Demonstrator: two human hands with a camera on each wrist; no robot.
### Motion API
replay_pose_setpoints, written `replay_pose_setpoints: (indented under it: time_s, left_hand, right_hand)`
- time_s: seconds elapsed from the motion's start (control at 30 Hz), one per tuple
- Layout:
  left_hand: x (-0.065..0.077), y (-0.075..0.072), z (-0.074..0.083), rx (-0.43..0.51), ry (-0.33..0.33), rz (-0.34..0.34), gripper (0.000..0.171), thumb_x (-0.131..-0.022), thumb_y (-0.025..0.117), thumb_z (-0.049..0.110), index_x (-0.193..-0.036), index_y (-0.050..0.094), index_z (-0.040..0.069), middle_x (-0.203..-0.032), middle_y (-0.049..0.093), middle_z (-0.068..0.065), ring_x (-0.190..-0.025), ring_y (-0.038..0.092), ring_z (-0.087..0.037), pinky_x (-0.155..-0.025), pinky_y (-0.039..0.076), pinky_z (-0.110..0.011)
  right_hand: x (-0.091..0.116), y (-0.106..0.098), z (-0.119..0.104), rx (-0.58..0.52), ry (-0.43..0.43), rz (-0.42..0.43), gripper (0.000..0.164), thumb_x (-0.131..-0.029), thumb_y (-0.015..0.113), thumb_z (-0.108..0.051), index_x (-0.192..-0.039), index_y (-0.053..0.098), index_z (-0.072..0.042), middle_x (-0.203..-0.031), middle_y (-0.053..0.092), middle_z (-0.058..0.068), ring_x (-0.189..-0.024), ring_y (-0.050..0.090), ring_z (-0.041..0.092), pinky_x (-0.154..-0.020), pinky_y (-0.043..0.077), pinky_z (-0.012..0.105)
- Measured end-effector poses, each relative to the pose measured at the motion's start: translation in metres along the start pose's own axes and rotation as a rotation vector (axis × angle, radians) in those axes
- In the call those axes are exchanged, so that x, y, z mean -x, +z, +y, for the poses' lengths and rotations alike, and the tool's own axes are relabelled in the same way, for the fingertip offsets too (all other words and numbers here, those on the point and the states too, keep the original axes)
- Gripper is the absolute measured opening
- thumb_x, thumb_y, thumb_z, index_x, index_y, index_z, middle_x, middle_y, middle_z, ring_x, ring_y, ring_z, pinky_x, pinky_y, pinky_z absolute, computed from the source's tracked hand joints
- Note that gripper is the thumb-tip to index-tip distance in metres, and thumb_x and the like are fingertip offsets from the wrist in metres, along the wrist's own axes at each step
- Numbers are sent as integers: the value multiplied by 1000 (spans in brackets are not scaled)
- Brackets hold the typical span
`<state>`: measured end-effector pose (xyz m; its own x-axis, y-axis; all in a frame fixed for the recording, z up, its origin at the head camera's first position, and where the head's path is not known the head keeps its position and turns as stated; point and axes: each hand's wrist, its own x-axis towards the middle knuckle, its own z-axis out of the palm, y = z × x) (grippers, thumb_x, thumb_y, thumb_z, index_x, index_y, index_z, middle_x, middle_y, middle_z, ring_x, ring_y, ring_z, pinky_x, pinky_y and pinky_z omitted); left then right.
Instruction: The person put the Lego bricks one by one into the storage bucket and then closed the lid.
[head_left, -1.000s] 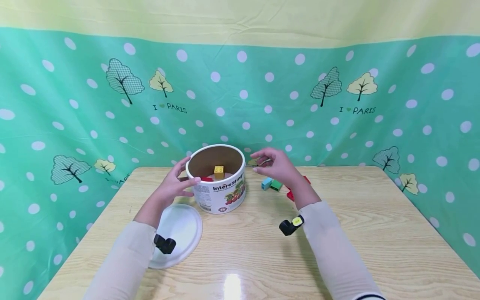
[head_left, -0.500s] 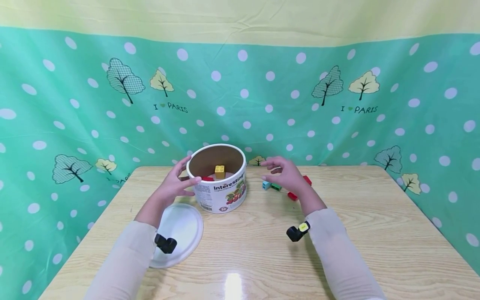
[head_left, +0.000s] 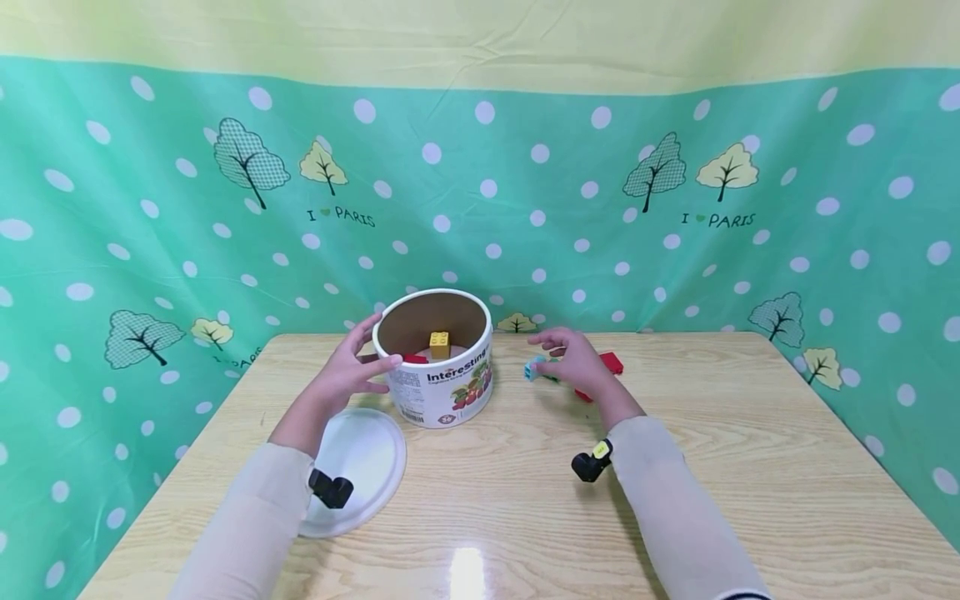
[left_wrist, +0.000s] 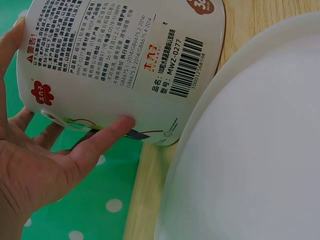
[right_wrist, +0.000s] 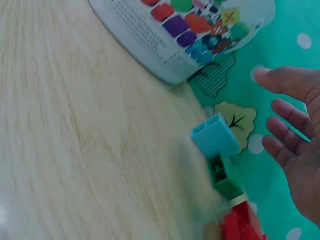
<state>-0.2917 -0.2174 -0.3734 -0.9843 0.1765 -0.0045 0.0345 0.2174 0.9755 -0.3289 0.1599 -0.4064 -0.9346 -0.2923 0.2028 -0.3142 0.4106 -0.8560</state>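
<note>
A white round tub [head_left: 442, 400] with printed fruit stands at the back of the table, holding a yellow brick [head_left: 439, 344] and a red brick [head_left: 415, 358]. My left hand [head_left: 345, 367] rests against its left side, thumb and fingers spread along the rim and wall. To the tub's right, my right hand [head_left: 573, 360] hovers by a light blue brick [right_wrist: 216, 137], with nothing in its grasp. Beside that brick lie a green brick [right_wrist: 225, 177] and several red pieces [right_wrist: 242, 222]. In the head view my right hand partly covers these.
A white round lid [head_left: 360, 467] lies on the wooden table [head_left: 480, 500], in front of the tub and beneath my left forearm. A green dotted cloth [head_left: 480, 208] hangs behind the table's back edge.
My right hand has moved away from the tub to the right, then down toward the light blue brick. My left hand and the tub have stayed in place.
</note>
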Motion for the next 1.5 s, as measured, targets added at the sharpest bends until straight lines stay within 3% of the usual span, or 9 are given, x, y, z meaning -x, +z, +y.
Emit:
replay_pose_setpoints:
  time_s: [0.27,0.67,1.0,1.33,1.5]
  left_hand:
    - [0,0,0,11,6,-4,92,-89,73,20,-158,13,26,-160,14,-16,-137,27,-51,-83,52,-63]
    - [1,0,3,9,4,-6,95,-87,76,26,-157,13,29,-161,14,-14,-138,28,-48,-85,50,-64]
    - [1,0,1,15,8,-19,95,-88,75,22,-158,11,29,-160,13,-15,-138,27,-49,-85,50,-65]
    - [-1,-1,0,8,2,-16,95,-88,74,22,-158,10,30,-161,12,-15,-138,27,-49,-85,50,-64]
    - [0,-1,2,7,-10,-11,95,-87,75,25,-158,11,30,-161,13,-14,-138,27,-49,-85,50,-64]
  right_hand:
    - [-7,4,17,69,103,-43,46,-82,79,-7,-126,64,-7,-132,54,10,-119,52,35,-97,48,48]
    - [-15,9,26,153,136,-68,47,-80,79,-5,-126,65,-9,-126,58,10,-112,54,29,-99,46,46]
    - [-19,13,27,198,178,-4,24,-82,75,0,-106,73,-6,-106,65,9,-95,55,25,-85,51,37]
    - [-17,6,28,227,164,-21,22,-84,76,-4,-105,75,-9,-101,65,7,-91,54,25,-77,51,33]
    - [-14,4,23,184,152,-16,21,-85,74,-2,-105,74,-8,-99,64,8,-89,54,25,-75,51,31]
